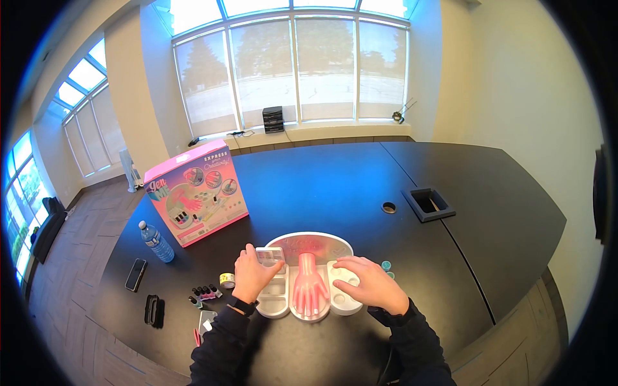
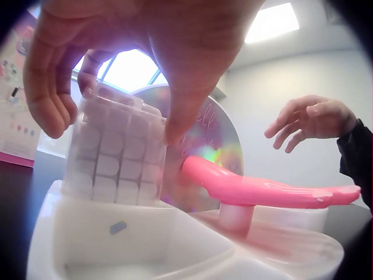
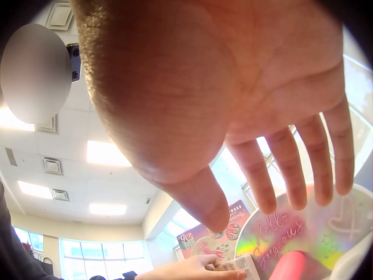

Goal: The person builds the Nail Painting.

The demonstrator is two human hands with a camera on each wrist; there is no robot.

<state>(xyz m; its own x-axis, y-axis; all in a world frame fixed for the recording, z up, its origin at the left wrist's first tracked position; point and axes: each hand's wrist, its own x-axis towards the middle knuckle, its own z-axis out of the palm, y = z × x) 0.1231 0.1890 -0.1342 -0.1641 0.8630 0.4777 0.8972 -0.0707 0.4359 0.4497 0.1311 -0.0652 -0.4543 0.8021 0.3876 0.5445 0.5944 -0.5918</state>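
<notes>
"What sits closest to the person?"

"Nail-polish bottles point(image 1: 207, 293), outward of the left hand point(image 1: 254, 273) and a little nearer the body. Between the two hands, a pink model hand point(image 1: 310, 286) lies palm down with its fingers toward the person, on a white tray point(image 1: 273, 303) that spreads under both."

"And the left one, what is it doing?"

"Pinching a clear plastic case point(image 2: 113, 151) by its sides, thumb on one edge, fingers on the other. The case is upright, just past the palm, over the tray's left wing. Whether its bottom touches the tray, I can't tell."

"The right?"

"The right hand point(image 1: 372, 283) holds nothing; its fingers are straight and slightly apart, in the air above the right wing, clear of the model hand."

"Farther out?"

"A shiny backboard point(image 1: 328, 246) rises just beyond both hands. Past the left one, a water bottle point(image 1: 156, 242) and a big pink box point(image 1: 196, 193) stand on the dark tabletop point(image 1: 322, 186); windows point(image 1: 264, 71) lie farthest."
</notes>
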